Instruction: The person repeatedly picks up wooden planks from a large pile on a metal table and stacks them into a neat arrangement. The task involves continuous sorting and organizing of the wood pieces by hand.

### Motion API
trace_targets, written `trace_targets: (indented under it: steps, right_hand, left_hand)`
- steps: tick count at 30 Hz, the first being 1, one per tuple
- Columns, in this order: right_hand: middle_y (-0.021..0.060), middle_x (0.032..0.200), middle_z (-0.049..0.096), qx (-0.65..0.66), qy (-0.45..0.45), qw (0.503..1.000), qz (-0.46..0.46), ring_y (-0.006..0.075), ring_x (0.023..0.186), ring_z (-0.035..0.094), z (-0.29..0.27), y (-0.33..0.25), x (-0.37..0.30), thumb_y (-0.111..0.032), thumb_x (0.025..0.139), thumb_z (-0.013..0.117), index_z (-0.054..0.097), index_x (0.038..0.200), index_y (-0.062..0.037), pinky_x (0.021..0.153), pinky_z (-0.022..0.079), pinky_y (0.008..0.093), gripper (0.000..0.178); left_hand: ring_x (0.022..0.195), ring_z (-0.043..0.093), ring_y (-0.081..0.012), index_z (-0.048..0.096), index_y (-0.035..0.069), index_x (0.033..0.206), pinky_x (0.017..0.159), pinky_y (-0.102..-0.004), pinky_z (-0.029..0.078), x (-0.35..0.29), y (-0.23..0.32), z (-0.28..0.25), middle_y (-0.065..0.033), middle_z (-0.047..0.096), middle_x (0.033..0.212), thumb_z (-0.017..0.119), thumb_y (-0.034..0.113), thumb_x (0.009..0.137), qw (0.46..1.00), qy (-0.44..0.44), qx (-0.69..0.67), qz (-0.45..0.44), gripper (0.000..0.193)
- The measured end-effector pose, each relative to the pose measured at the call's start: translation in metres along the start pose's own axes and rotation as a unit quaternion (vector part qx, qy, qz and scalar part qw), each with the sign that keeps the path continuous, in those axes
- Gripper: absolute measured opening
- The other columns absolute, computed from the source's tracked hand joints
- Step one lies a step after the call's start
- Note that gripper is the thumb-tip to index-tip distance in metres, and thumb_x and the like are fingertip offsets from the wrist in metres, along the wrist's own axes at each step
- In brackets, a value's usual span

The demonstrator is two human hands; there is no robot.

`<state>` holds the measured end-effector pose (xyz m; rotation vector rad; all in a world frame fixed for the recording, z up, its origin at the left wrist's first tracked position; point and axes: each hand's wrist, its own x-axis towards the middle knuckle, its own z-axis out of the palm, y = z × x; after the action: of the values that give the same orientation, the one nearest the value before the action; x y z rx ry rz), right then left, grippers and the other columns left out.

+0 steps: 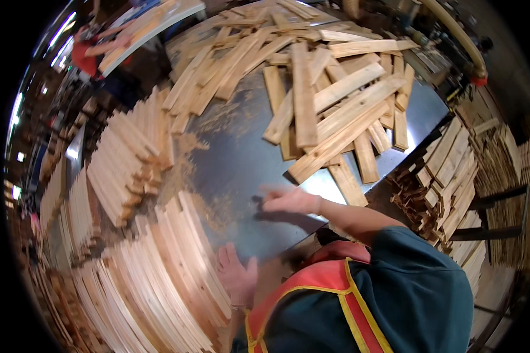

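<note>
Tabletop [235, 156] glare, blurry right hand [291, 200].

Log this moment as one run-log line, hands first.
left hand: beside board row, contact unclear | right hand: above metal table, blurred, no board held | loose planks: piled across table's far part

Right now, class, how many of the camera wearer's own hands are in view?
2: the left hand beside the near row of boards, the right hand over the metal tabletop. Neither is hidden.
</note>
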<state>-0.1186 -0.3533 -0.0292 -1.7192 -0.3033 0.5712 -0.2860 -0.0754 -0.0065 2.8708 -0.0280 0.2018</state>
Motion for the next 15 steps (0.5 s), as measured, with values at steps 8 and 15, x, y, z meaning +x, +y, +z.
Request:
trace_targets:
  steps: [8,15]
  right_hand:
    - [0.0044,0.096,0.067,0.381,0.398,0.821,0.151,0.0155,0.078,0.061,-0.208,0.110,-0.112,-0.029,0.099,0.071,0.063,0.130,-0.0075,0.069,0.051,0.0287,0.038]
    - [0.0081,0.114,0.066,0.430,0.473,0.766,0.063,0.0225,0.097,0.067,-0.224,0.066,-0.026,-0.021,0.097,0.075,0.047,0.141,-0.0126,0.073,0.057,0.0388,0.052]
  left_hand:
    - [0.147,0.043,-0.0459,0.038,-0.001,0.160,0.122,-0.0507,0.038,0.239,0.142,0.052,-0.0291,0.044,0.160,0.082,0.045,0.084,0.967,-0.148,-0.206,-0.039,0.098]
    - [0.145,0.046,-0.0479,0.011,0.011,0.171,0.122,-0.0463,0.041,0.292,0.259,0.135,-0.0297,0.028,0.168,0.085,0.043,0.080,0.960,-0.213,-0.069,-0.169,0.121]
